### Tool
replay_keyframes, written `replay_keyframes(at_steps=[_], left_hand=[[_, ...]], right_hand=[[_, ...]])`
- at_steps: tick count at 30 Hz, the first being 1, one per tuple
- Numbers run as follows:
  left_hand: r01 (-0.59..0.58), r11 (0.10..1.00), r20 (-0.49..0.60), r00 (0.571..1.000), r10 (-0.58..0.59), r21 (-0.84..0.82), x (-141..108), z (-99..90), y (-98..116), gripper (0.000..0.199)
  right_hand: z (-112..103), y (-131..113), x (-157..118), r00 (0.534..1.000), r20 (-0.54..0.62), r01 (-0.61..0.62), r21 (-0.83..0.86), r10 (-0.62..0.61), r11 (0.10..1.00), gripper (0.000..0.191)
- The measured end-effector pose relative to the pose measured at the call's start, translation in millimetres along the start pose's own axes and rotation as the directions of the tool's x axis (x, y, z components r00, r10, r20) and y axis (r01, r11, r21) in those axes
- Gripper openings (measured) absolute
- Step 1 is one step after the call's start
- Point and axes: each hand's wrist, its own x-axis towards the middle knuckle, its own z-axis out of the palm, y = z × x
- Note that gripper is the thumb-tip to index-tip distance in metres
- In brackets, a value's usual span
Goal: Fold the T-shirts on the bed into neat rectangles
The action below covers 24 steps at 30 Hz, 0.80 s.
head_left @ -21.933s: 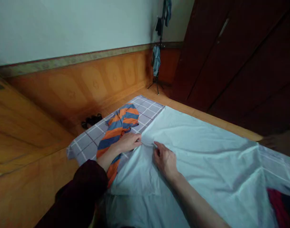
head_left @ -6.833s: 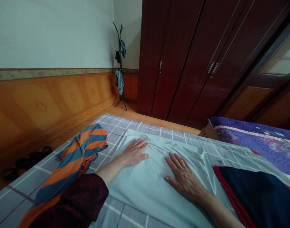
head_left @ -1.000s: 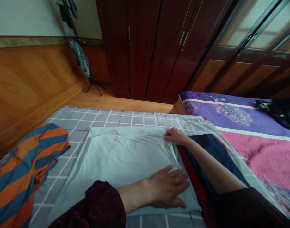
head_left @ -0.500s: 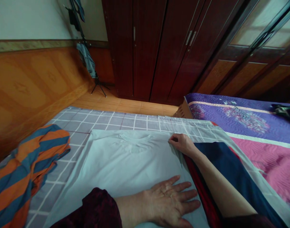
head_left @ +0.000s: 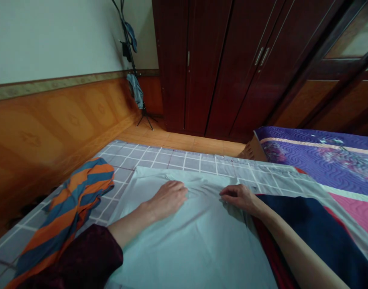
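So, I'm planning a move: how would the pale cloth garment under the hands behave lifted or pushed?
The pale cloth garment would probably droop, given its soft creases. It looks thin, so likely light. Pushed, it may bunch: wrinkles gather near the left hand.

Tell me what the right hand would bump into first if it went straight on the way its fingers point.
Probably the left hand, across the shirt from the right hand, though depth is unclear and it could pass slightly beyond or above.

A home bedroom, shown by the tall dark-red wooden wardrobe (head_left: 214, 72), slim black coat stand (head_left: 132, 60) and purple-and-pink quilted, flower-patterned bedspread (head_left: 310, 156).
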Motion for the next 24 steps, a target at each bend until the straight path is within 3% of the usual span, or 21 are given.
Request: replay_keyframes(at_steps=[2, 5, 8, 12, 16, 18, 21, 24], left_hand=[[0.147, 0.987, -0.007, 0.989, -0.147, 0.057, -9.1, 7.2, -28.7, 0.017], [0.267, 0.961, -0.052, 0.963, -0.264, 0.07, -20.6, 19.7, -56.6, 0.029], [0.337, 0.939, -0.047, 0.941, -0.334, 0.068, -30.5, 26.5, -66.1, 0.042], [0.329, 0.942, -0.032, 0.944, -0.328, 0.062, -50.6, 16.9, -60.4, 0.047], [0.221, 0.975, -0.042, 0.974, -0.221, 0.008, -82.0, 0.6, -40.3, 0.045], [0.136, 0.99, -0.044, 0.99, -0.138, -0.043, -96.1, -3.8, -20.5, 0.042], [-0.048, 0.989, -0.025, 0.999, 0.045, -0.142, -106.0, -8.6, 24.3, 0.033], [-0.283, 0.93, 0.013, 0.956, 0.294, -0.234, -95.0, -14.2, 72.2, 0.022]], right_hand=[[-1.0, 0.4, 0.6, 1.0, -0.005, -0.01, -0.006, 0.01, 1.0, 0.028], [-0.6, 1.3, 1.1, 1.0, -0.012, -0.013, -0.039, 0.013, 0.999, 0.029], [1.2, 3.5, 2.4, 1.0, -0.018, -0.018, -0.056, 0.017, 0.998, 0.031], [1.1, -0.2, 1.7, 0.999, -0.043, -0.027, -0.043, 0.025, 0.999, 0.032], [-5.9, -21.4, -17.6, 0.984, -0.16, -0.098, -0.092, 0.082, 0.991, 0.039], [-9.4, -35.3, -38.5, 0.968, -0.224, -0.12, -0.028, 0.111, 0.992, 0.043], [-7.4, -54.0, -82.0, 0.943, -0.281, -0.151, 0.112, 0.177, 0.982, 0.044], [9.7, -65.4, -130.9, 0.906, -0.327, -0.214, 0.194, 0.269, 0.957, 0.041]])
